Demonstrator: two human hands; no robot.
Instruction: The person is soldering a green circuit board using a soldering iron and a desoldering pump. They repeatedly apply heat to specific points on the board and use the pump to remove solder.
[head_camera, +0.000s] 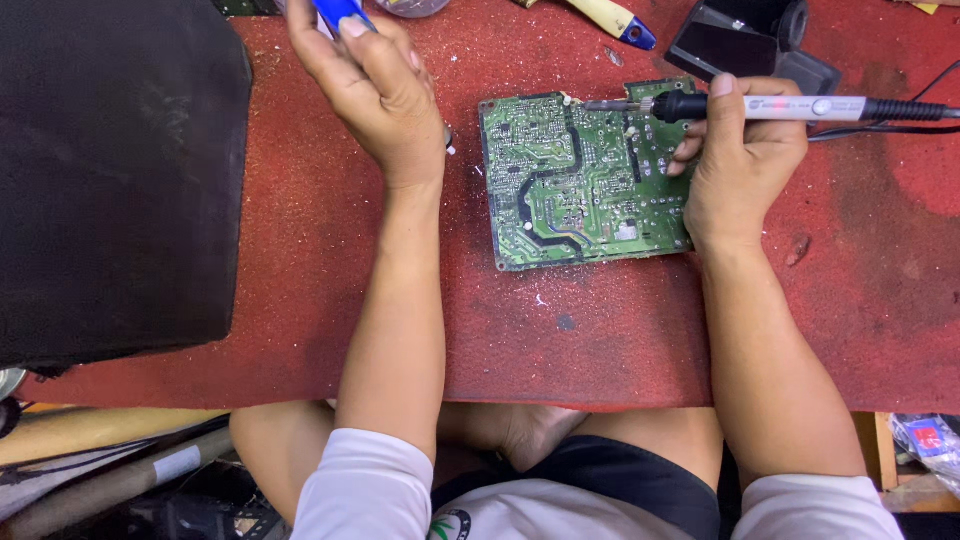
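Right hand (745, 165) grips soldering iron (790, 108) level over circuit board (580, 180).

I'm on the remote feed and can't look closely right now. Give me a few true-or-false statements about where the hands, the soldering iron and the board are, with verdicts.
1. The right hand holds the soldering iron with its tip over the top edge of the green circuit board. True.
2. The left hand rests flat on the board. False: it is raised to the left of the board, gripping a blue-handled tool.
3. The board lies on a red mat. True.
4. The board lies with its large components facing up. False: the solder side with traces faces up.
5. A big black object sits to the right of the board. False: it sits at the far left.
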